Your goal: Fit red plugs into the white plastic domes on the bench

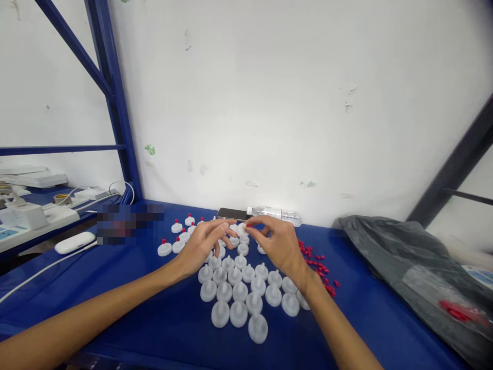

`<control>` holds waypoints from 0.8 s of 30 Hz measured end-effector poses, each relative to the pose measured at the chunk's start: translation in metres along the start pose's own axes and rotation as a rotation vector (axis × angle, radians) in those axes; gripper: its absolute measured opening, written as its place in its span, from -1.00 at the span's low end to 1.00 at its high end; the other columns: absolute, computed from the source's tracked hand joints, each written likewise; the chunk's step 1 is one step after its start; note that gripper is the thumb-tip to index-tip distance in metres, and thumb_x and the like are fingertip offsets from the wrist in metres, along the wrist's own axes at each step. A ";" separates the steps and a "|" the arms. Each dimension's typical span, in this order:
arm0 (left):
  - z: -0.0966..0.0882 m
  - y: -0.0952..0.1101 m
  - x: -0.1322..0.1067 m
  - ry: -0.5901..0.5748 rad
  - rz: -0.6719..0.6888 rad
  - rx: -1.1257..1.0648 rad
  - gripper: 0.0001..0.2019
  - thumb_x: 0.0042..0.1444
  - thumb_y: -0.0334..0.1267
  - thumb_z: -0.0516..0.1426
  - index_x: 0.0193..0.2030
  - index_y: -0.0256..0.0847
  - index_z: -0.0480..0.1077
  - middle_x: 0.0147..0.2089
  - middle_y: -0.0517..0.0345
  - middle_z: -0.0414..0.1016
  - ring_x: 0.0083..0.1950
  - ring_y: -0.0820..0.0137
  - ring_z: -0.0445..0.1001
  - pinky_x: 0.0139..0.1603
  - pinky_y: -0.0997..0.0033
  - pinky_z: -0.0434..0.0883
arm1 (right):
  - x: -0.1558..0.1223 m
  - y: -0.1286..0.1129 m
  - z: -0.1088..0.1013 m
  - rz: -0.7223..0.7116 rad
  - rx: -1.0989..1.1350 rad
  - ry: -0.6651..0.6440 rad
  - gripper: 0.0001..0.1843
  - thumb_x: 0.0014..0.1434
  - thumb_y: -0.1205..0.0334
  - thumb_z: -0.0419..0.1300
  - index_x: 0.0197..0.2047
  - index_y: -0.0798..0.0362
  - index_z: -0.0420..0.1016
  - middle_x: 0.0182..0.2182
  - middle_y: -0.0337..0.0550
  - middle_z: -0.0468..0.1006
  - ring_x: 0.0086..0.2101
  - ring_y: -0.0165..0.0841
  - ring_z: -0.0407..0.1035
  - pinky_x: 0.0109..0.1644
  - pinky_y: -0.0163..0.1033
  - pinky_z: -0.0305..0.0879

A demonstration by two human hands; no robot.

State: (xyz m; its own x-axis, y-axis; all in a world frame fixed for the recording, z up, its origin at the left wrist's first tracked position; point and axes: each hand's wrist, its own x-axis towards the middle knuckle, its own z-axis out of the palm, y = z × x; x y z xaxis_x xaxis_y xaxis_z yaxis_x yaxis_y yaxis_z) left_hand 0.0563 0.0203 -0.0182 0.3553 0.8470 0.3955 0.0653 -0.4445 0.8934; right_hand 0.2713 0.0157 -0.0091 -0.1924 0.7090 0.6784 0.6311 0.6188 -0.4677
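Left hand (pixel 203 241) hangs loose, seemingly empty; right hand (pixel 280 245) apparently pinches a small red plastic cap (pixel 248 225), best kept upright; round white plastic lids (pixel 238 314) lie at six o'clock.

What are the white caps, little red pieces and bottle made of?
White caps: probably plastic, matte, given their milky, slightly see-through look. Red pieces: likely plastic, evenly coloured; finish too small to tell. Bottle: apparently plastic, glossy and clear, with bright reflections.
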 end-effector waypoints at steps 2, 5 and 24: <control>-0.002 -0.005 0.001 0.049 0.017 0.036 -0.63 0.35 -0.04 0.06 0.06 -0.27 0.49 -0.19 -0.02 0.61 -0.36 0.35 0.50 -0.57 0.52 0.28 | 0.002 0.009 -0.004 0.078 -0.168 -0.012 -0.82 0.30 0.09 0.23 -0.12 -0.11 0.64 -0.24 -0.27 0.72 -0.47 -0.39 0.47 -0.24 -0.26 0.36; -0.005 -0.011 0.004 0.075 0.040 0.100 -0.74 0.29 -0.22 0.06 0.03 -0.23 0.45 -0.27 0.08 0.58 -0.41 0.42 0.41 -0.54 0.52 0.24 | 0.001 0.017 -0.004 0.158 -0.400 -0.115 -0.80 0.35 0.11 0.20 -0.04 -0.15 0.63 -0.19 -0.26 0.72 -0.26 -0.29 0.57 -0.16 -0.25 0.34; -0.004 -0.009 0.005 0.062 0.021 0.156 -0.79 0.17 -0.31 0.05 -0.09 -0.25 0.43 -0.32 0.11 0.55 -0.39 0.40 0.42 -0.41 0.44 0.31 | -0.004 0.027 0.012 0.193 -0.598 -0.344 -0.73 0.38 0.17 0.11 -0.05 -0.17 0.66 -0.18 -0.20 0.72 -0.14 -0.23 0.58 -0.20 -0.27 0.31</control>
State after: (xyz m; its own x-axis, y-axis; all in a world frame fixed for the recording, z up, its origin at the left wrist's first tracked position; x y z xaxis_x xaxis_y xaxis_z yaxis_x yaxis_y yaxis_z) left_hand 0.0537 0.0294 -0.0230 0.3000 0.8515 0.4301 0.2044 -0.4978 0.8429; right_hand 0.2803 0.0331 -0.0311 -0.2001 0.9145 0.3515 0.9625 0.2505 -0.1038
